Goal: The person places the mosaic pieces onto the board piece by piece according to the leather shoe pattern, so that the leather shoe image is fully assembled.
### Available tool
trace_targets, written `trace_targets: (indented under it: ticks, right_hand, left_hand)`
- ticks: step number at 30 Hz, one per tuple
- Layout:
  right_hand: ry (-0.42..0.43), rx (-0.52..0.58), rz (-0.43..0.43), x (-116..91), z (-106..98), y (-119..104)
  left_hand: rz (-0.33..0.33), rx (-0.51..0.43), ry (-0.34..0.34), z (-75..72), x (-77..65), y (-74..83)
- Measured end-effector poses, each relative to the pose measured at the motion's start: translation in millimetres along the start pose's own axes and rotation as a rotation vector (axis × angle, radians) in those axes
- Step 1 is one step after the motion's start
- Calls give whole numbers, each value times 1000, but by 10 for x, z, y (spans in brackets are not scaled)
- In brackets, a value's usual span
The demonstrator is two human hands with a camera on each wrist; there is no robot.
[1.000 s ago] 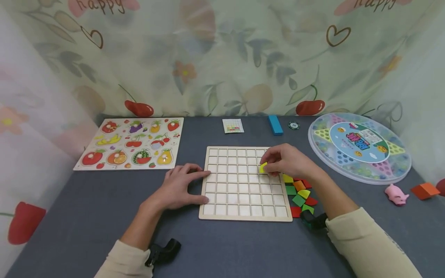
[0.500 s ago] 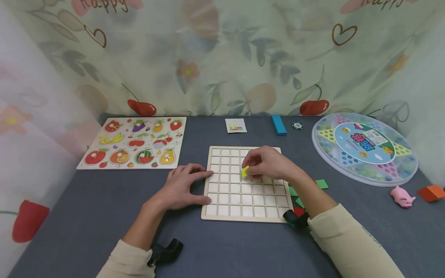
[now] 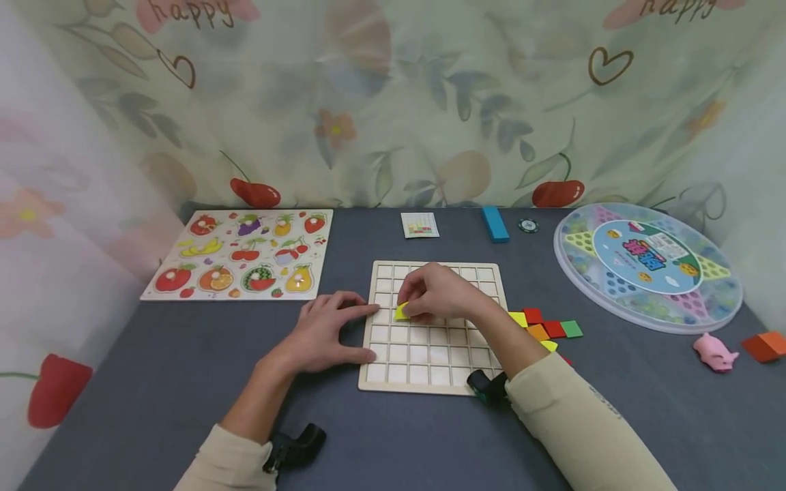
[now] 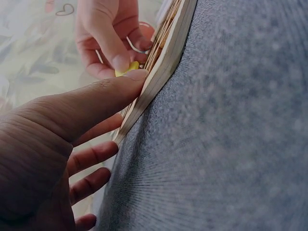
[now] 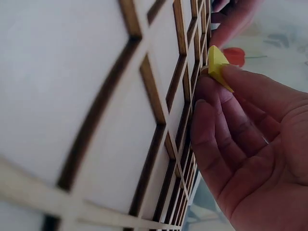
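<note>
A pale wooden grid board (image 3: 430,393) with square white cells lies on the dark table in the head view. My right hand (image 3: 439,294) pinches a yellow tile (image 3: 402,311) between thumb and fingers over the left part of the grid. In the right wrist view the yellow tile (image 5: 217,68) stands tilted close to the cells. My left hand (image 3: 322,334) rests at the board's left edge, its thumb and index finger spread and touching the frame. The left wrist view shows that thumb (image 4: 110,94) against the rim. Right of the board lie several coloured tiles (image 3: 555,329), partly hidden by my right forearm.
A fruit puzzle board (image 3: 239,256) lies at the back left. Behind the grid are a small patterned card (image 3: 420,225), a blue block (image 3: 495,224) and a round chip (image 3: 528,225). Farther right sit a round game board (image 3: 647,266), a pink pig (image 3: 715,352) and an orange block (image 3: 764,346).
My right hand has carried the yellow tile leftward across the grid, from its right side to near the left edge. My left hand has stayed at the board's edge.
</note>
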State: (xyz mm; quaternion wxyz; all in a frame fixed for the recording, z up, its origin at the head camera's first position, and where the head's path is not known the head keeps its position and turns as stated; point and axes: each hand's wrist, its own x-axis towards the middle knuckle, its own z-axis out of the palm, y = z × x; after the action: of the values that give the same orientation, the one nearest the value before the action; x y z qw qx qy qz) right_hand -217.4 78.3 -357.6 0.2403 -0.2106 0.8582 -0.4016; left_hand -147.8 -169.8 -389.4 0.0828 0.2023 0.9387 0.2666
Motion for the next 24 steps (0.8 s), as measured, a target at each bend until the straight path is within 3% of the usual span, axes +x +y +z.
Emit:
trace_targets:
  ticks: [14,24]
  right_hand:
    - [-4,-155,5,110,59,-76]
    - [-69,-213,44,132,37,-130]
  left_hand:
    - [-13,8,4,14,-14,-14]
    - [-9,11,8,25,3,3]
